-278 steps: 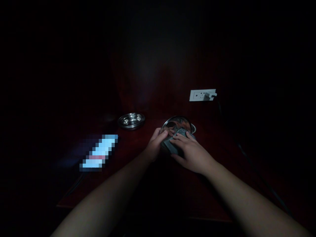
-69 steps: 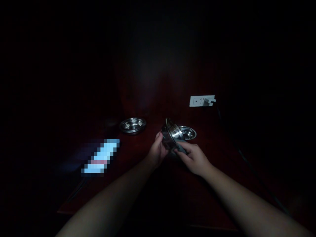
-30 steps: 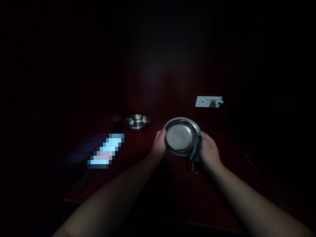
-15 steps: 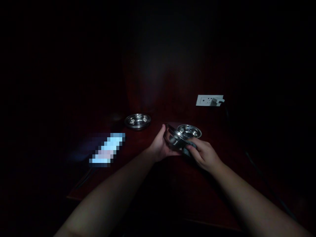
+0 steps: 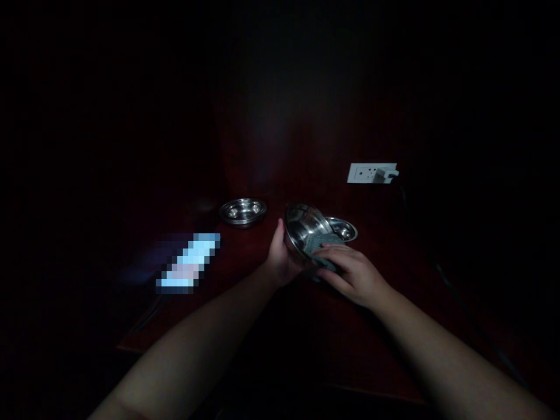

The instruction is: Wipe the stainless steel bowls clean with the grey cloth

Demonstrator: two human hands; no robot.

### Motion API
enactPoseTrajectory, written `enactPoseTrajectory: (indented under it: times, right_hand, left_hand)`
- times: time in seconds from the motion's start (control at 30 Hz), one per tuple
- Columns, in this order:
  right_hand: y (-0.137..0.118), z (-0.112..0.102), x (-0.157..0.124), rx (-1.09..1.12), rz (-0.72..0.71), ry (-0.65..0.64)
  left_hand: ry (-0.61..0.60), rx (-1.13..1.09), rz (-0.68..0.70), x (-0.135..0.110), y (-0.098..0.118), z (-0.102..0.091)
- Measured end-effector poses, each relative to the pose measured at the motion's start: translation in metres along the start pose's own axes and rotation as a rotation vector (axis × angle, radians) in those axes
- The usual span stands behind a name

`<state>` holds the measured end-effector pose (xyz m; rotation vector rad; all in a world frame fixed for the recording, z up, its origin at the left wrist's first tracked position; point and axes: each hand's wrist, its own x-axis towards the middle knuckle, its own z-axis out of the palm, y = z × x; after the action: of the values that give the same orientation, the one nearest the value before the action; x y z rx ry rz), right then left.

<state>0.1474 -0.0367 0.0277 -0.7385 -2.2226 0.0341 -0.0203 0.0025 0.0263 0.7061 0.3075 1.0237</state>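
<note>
A shiny metal bowl (image 5: 303, 224) is held tilted above the table, its inside turned toward me. My left hand (image 5: 282, 259) grips it from the left and below, thumb at the rim. In my right hand (image 5: 352, 271) is a grey-green cloth (image 5: 321, 242), pressed against the bowl's lower right rim and inside. Behind the held bowl, partly covered by it, a second metal bowl (image 5: 345, 229) rests on the table. Farther left sits what looks like a small stack of metal bowls (image 5: 243, 213).
A lit, pixelated phone-like screen (image 5: 188, 265) lies on the left of the dark red table (image 5: 245, 274), a cable near it. At the back right is a white wall socket (image 5: 371, 173) with a plug. A thin cable (image 5: 464, 309) runs down the right side. Surroundings are very dark.
The held bowl has turned from showing its outer side to showing its inside. My right hand has moved the cloth slightly left, from the outside onto the rim and inner face.
</note>
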Motion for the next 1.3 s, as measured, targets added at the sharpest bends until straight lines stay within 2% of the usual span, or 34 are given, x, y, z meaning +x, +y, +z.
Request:
enactPoseTrajectory:
  times: [0.1, 0.2, 0.27, 0.37, 0.47, 0.67, 0.83, 1.1, 1.2, 1.3]
  right_hand:
    - [-0.002, 0.003, 0.0, 0.007, 0.025, -0.04]
    - [-0.005, 0.005, 0.0, 0.043, 0.033, -0.049]
    - [-0.008, 0.007, 0.0, 0.084, 0.039, -0.024]
    - [-0.013, 0.009, 0.001, 0.182, 0.068, 0.008]
    - [-0.017, 0.011, 0.002, 0.301, 0.123, 0.003]
    - [-0.021, 0.009, 0.005, 0.461, 0.158, -0.02]
    - [-0.021, 0.008, 0.005, 0.428, 0.103, -0.042]
    - [-0.018, 0.013, 0.003, 0.338, 0.138, -0.099]
    - [-0.019, 0.014, 0.003, 0.433, 0.192, -0.099]
    - [-0.022, 0.014, 0.005, 0.611, 0.288, -0.104]
  left_hand:
    - [-0.03, -0.027, 0.114, 0.001, -0.005, 0.0]
    - [-0.043, -0.013, 0.159, 0.002, -0.009, 0.002]
    - [0.001, 0.002, 0.217, 0.002, -0.01, 0.004]
    - [0.128, 0.033, 0.305, 0.002, -0.01, 0.008]
    - [0.196, 0.076, 0.31, 0.0, -0.012, 0.008]
    - [0.148, 0.135, 0.258, -0.003, -0.015, 0.002]
    - [0.174, 0.111, 0.28, -0.002, -0.012, 0.004]
    - [0.045, 0.076, 0.175, -0.004, -0.011, 0.005]
    - [0.05, 0.115, 0.221, -0.006, -0.013, 0.005]
    - [0.009, 0.188, 0.332, -0.006, -0.016, 0.001]
